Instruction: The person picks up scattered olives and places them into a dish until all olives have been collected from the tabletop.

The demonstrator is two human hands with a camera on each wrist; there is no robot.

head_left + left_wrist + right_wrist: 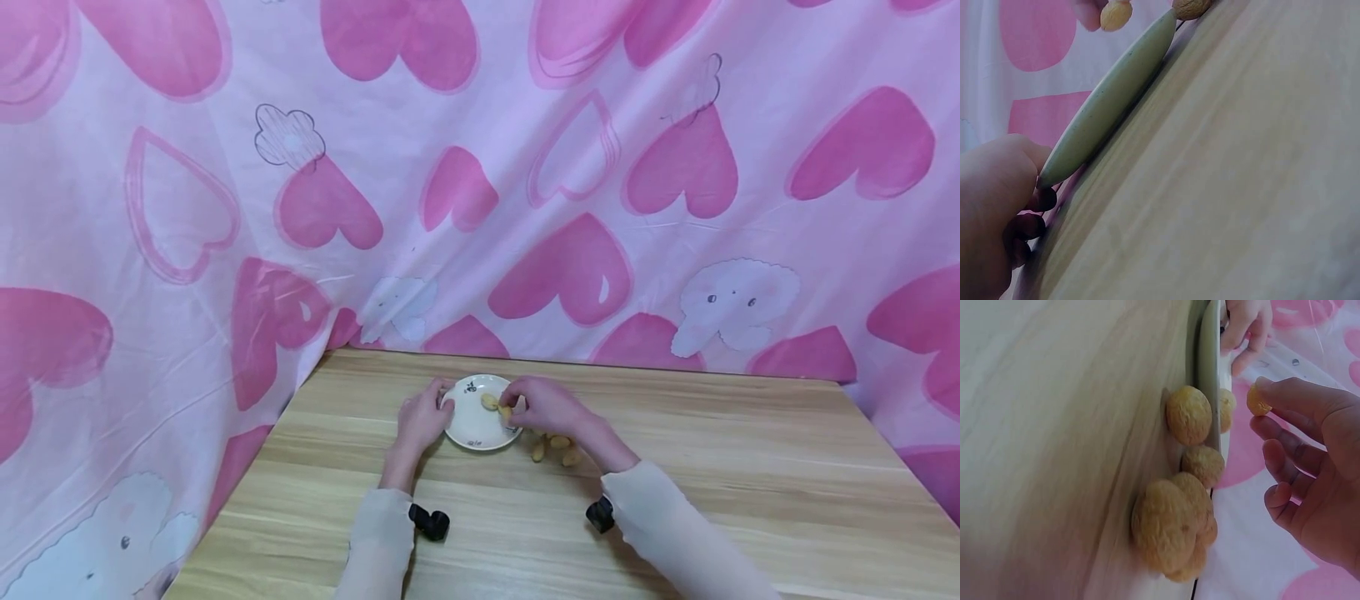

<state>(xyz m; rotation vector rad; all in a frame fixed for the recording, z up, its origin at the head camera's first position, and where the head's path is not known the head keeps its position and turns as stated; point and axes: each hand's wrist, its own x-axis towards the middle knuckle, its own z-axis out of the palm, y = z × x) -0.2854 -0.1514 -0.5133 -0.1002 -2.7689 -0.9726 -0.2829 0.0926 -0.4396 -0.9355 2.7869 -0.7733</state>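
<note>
The left hand (423, 414) grips the plate (467, 421) by its rim. Above it, the right hand (552, 406) pinches one piece (1258, 402); other pieces (560, 442) lie beside, on the table (300, 500).

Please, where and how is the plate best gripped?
Probably by the left rim of the plate, thumb on top, from the left, where the left hand holds it: the flared edge rises off the table, while potato-like pieces lie near its right.

Left hand (422, 419) curled, right hand (550, 407) in a pinch (both arms (378, 542) angled inward)
</note>
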